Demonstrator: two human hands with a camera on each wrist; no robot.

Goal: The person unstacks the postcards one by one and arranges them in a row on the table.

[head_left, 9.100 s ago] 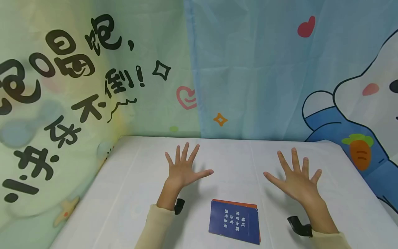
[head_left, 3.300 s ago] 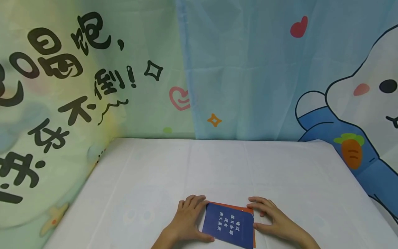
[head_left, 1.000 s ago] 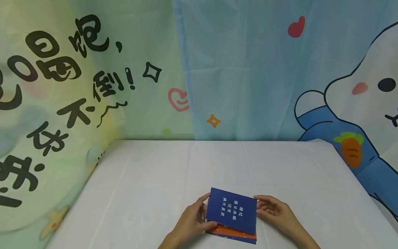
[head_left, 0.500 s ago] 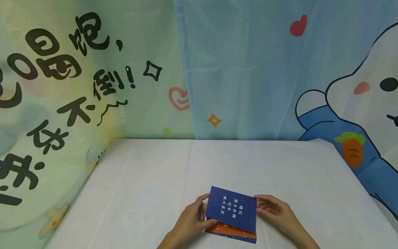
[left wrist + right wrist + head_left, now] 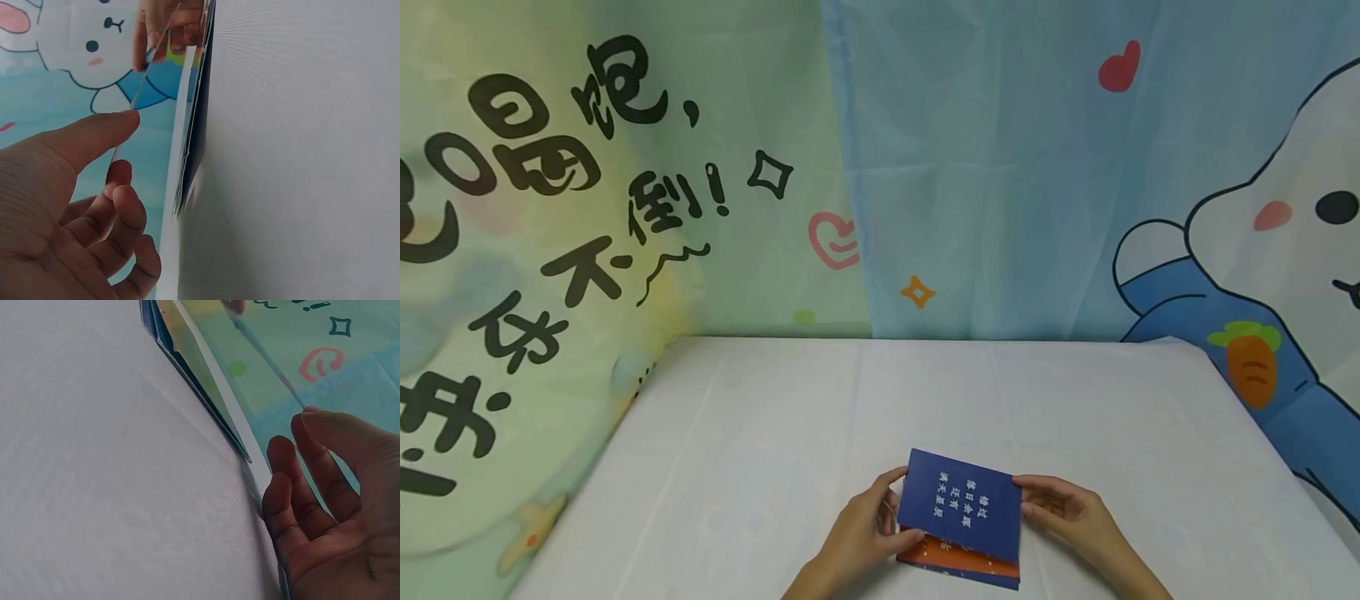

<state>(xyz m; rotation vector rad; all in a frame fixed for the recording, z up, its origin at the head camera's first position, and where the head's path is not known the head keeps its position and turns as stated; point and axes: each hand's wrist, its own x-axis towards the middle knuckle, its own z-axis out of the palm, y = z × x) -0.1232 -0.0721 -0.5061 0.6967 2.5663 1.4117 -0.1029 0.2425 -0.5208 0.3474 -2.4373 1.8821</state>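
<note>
blue book (image 5: 962,507) (thin, flat, white writing) lying between both hands | cover lifting, orange page showing | left hand (image 5: 861,533) pinching cover edge | right hand (image 5: 1067,517) pinching other edge | white table (image 5: 760,450) underneath

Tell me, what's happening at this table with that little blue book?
A person is opening a small blue book on a white table. The left hand holds the cover's left edge and the right hand its right edge, so the cover is raised off the pages. An orange page shows beneath it. The rest of the book lies flat on the table, near the person. Cartoon curtains hang behind.
</note>
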